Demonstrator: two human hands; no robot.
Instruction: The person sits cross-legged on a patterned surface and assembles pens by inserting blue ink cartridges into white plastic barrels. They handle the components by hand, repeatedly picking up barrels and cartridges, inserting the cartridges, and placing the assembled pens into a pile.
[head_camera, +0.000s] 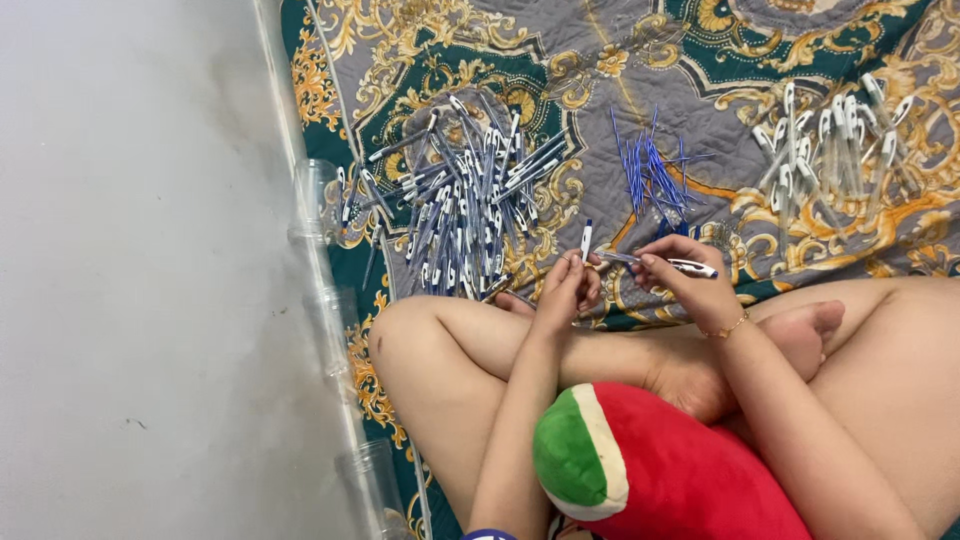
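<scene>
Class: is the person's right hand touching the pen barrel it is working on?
Touching: the head view shows the right hand with fingers wrapped on the pen barrel.

No packages, labels, signs or screens show anywhere around the hands. Nothing here bears a printed panel.

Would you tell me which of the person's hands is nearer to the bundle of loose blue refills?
Right. The right hand sits just below the blue refills; the left hand is lower left, farther away.

Bright, even light; soft shadows; slight blur throughout.
</scene>
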